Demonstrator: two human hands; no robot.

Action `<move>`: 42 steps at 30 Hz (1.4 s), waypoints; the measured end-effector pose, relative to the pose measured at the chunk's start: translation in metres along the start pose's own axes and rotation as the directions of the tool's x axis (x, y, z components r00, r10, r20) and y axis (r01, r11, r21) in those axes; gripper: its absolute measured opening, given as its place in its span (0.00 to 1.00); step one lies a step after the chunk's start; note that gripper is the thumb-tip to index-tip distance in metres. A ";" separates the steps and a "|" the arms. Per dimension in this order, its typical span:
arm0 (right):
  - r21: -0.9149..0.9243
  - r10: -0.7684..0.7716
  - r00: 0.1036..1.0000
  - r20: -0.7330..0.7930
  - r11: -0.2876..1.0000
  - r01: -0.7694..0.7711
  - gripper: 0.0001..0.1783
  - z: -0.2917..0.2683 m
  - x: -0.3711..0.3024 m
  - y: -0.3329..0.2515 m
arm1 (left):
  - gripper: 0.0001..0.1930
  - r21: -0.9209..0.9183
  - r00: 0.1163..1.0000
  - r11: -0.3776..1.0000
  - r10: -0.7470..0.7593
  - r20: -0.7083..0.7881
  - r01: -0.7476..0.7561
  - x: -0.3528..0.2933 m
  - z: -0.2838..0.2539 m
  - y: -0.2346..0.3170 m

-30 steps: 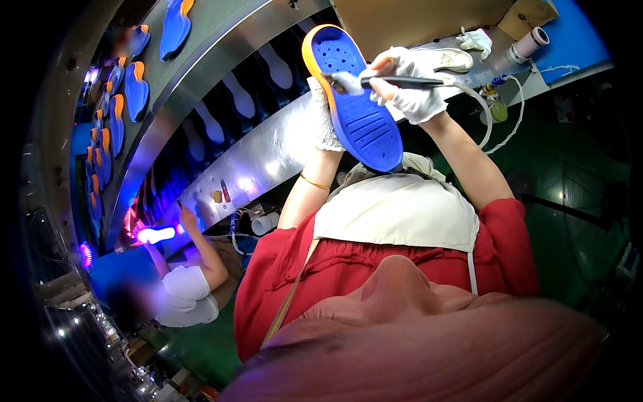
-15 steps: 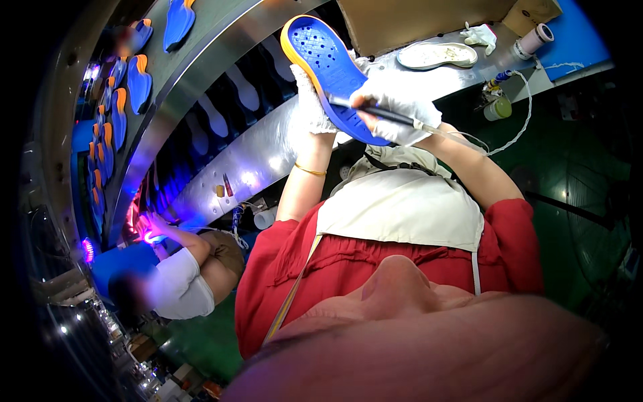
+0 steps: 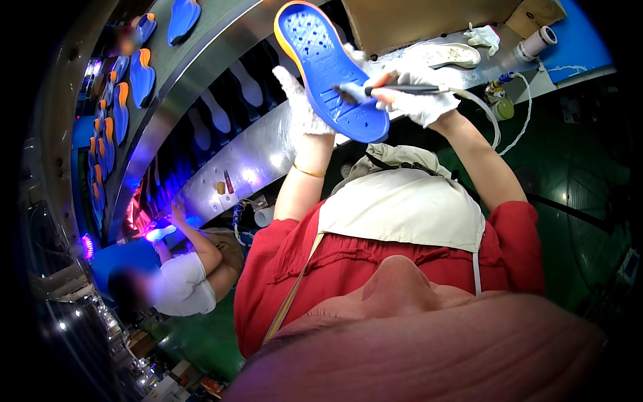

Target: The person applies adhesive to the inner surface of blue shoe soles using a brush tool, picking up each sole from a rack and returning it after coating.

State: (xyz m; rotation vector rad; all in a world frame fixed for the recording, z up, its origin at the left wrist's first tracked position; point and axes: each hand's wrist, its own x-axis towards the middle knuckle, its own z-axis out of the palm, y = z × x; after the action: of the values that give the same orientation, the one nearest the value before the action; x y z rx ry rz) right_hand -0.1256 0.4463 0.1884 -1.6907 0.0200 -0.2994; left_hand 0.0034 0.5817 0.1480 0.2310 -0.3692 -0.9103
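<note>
My gloved left hand (image 3: 305, 110) holds a blue shoe sole (image 3: 325, 60) with an orange rim at its far end, gripping it from behind and at the edges, thumb raised along the left side. The sole is tilted, its inner face with small holes toward me. In my gloved right hand (image 3: 422, 100) is a brush (image 3: 407, 89) with a dark handle and a pale hose running from its end. The bristles touch the sole around its lower middle, where the surface looks wet. A white sole (image 3: 447, 55) lies on the bench behind my right hand, partly covered by it.
Several blue-and-orange soles (image 3: 140, 77) lie on the curved conveyor at left. Pale soles (image 3: 214, 110) sit on the shelf under it. A cardboard box (image 3: 402, 27), a white glove (image 3: 482, 37) and a roll (image 3: 539, 40) are at the bench's back right. A co-worker (image 3: 191, 281) sits at lower left.
The sole has moved slightly up and left. My right hand has shifted a little to the right, and the brush's bristles now show flat on the sole. The co-worker's arm has moved.
</note>
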 end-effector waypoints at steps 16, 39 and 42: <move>0.085 -0.136 0.990 -0.035 0.987 0.139 0.04 0.017 -0.006 0.012 | 0.50 0.163 0.975 0.962 0.207 0.077 -0.217 -0.001 0.022 -0.005; 0.166 0.157 0.963 0.221 0.966 -0.196 0.06 0.019 -0.013 0.004 | 0.47 0.101 0.995 0.995 -0.004 0.101 -0.006 0.008 -0.001 0.032; 0.264 0.223 0.952 0.211 0.924 -0.276 0.07 0.015 -0.015 0.001 | 0.39 0.077 0.997 0.997 0.017 0.077 -0.023 0.006 -0.006 0.037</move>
State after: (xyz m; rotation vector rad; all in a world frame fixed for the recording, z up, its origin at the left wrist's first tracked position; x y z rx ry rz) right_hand -0.1367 0.4636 0.1833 -1.3964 0.0571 0.0425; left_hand 0.0363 0.5990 0.1568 0.2638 -0.4776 -0.8880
